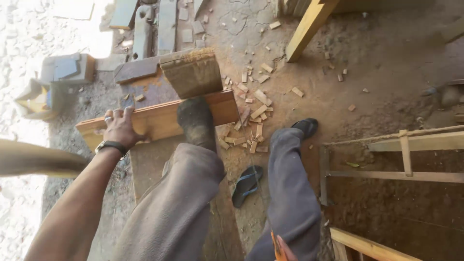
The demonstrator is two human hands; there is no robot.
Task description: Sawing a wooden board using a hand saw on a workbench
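A: Right, logging what I see from the head view. Left hand (120,126) lies flat, fingers spread, pressing on the plank (159,121) near its left end. My foot (195,121), dusty and bare, stands on the same plank further right. The plank rests across a low table (145,164), with a thick block (192,72) touching its far edge.

B: And the right hand?

A: Right hand (285,252) barely shows at the bottom edge. It seems to be closed on something orange (277,250), but I cannot tell what it is.

B: Risks?

A: My judgement only: the plank is held by palm and foot alone, so it could slide or tip off the table edge if weight shifts. The hand and the bare foot sit close together on the wood, so a slip of any tool there could hurt either. The loose offcuts (253,113) on the ground could roll underfoot.

B: Counts?

A: One plank under the hand, one block, one loose sandal (246,184) on the ground, one worn on the other foot (304,126). Offcuts: a few dozen, too scattered to count exactly. One watch (111,145), one ring (108,118).
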